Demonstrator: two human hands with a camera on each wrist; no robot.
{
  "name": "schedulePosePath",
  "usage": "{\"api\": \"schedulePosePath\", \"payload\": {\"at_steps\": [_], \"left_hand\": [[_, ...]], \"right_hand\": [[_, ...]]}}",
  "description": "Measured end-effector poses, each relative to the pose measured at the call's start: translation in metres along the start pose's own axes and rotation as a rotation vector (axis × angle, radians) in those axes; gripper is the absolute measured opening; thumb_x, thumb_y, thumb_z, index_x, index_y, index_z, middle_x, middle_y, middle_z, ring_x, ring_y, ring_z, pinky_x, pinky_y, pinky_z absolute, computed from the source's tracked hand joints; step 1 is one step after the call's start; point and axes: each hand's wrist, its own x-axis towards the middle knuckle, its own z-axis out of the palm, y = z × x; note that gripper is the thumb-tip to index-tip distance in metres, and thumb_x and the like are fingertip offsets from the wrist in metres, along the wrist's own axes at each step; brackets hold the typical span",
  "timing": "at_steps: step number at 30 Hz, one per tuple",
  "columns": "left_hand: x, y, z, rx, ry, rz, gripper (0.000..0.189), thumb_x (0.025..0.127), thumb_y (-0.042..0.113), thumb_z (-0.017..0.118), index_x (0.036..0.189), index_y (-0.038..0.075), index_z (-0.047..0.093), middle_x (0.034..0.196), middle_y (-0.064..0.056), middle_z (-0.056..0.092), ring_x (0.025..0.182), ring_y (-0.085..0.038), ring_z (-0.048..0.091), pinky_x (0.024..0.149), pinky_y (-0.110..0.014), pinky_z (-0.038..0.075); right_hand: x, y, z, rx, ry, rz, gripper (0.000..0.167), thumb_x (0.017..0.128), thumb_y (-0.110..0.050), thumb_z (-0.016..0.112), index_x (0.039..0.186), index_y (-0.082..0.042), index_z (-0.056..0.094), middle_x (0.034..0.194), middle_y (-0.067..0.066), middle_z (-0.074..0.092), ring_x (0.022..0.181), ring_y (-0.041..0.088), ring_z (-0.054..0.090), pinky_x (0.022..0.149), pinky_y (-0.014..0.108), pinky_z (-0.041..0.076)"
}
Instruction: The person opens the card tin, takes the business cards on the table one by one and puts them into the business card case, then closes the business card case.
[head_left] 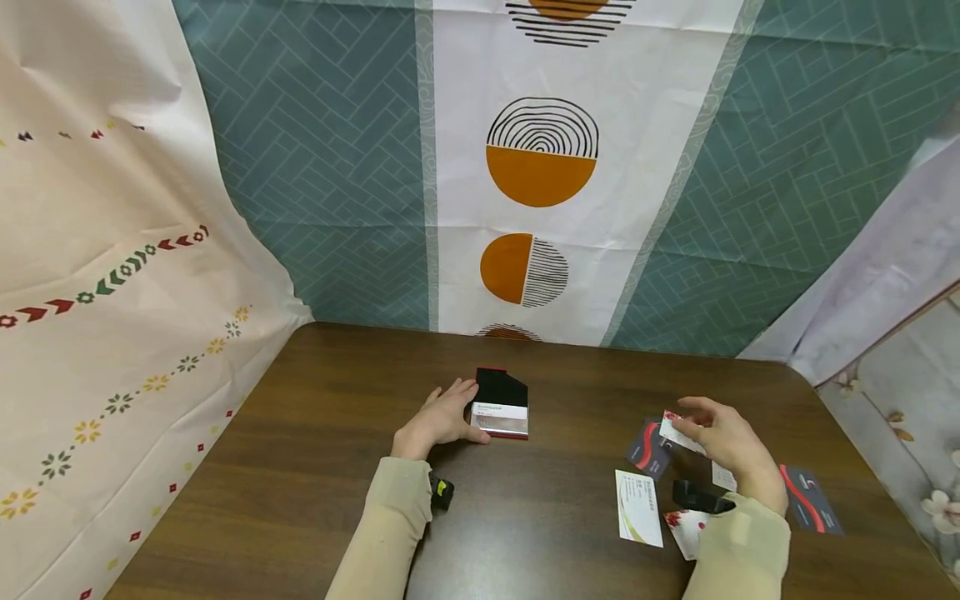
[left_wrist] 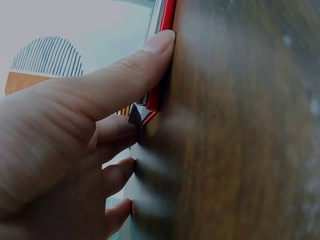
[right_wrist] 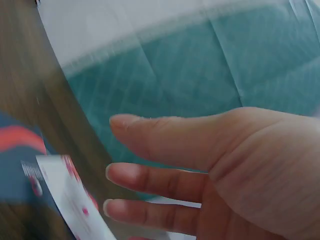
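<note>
A business card case (head_left: 501, 421) with a red edge and a black flap lies on the table, and a white card shows in it. My left hand (head_left: 444, 417) holds its left side, thumb at the near corner and fingers along the edge. In the left wrist view the thumb (left_wrist: 135, 70) presses against the red rim. My right hand (head_left: 723, 437) hovers over loose business cards, its thumb and fingers apart with nothing between them. Closest to its fingertips are a white card with red flowers (right_wrist: 75, 200) and a dark card with a red stripe (head_left: 649, 450).
Nearer me lie a white card with green curves (head_left: 639, 508) and another flowered card (head_left: 686, 531). A dark card with a red stripe (head_left: 812, 500) is right of my right wrist. Patterned cloth (head_left: 337, 167) hangs behind the brown table (head_left: 300, 492).
</note>
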Motion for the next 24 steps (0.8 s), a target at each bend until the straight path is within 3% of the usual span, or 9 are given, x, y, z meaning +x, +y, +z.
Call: {"api": "schedulePosePath", "payload": {"at_steps": [5,12,21,24], "left_hand": [[0.000,0.001,0.000,0.006,-0.005,0.005,0.098,0.076,0.043,0.083,0.150,0.002,0.036,0.157,-0.010,0.029,0.147,-0.029,0.016,0.117,-0.051,0.010],[0.000,-0.001,0.000,-0.001,-0.005,0.009,0.097,0.076,0.043,0.083,0.150,0.002,0.036,0.157,-0.010,0.029,0.147,-0.029,0.016,0.117,-0.052,0.010],[-0.001,0.000,-0.001,0.007,0.001,0.011,0.097,0.076,0.044,0.083,0.150,0.002,0.036,0.157,-0.011,0.030,0.147,-0.029,0.017,0.116,-0.052,0.010],[-0.001,-0.001,0.000,-0.001,-0.003,0.005,0.098,0.076,0.045,0.082,0.151,0.003,0.036,0.157,-0.010,0.029,0.147,-0.028,0.016,0.117,-0.051,0.009]], "right_hand": [[-0.009,0.022,-0.009,0.029,0.024,0.061,0.055,0.095,-0.024,0.064,0.137,0.008,0.045,0.109,0.023,0.060,0.095,0.034,0.055,0.073,0.039,0.047],[-0.010,0.037,-0.009,0.060,0.023,0.094,0.056,0.094,-0.022,0.066,0.134,0.011,0.046,0.103,0.019,0.058,0.093,0.032,0.052,0.071,0.034,0.043],[-0.004,0.049,-0.003,0.056,0.026,0.162,0.066,0.091,-0.029,0.069,0.136,0.011,0.041,0.125,0.040,0.044,0.108,0.050,0.046,0.087,0.059,0.040],[-0.002,0.051,-0.001,0.031,0.022,0.180,0.070,0.089,-0.031,0.070,0.136,0.011,0.039,0.127,0.041,0.043,0.110,0.051,0.046,0.089,0.061,0.039]]}}
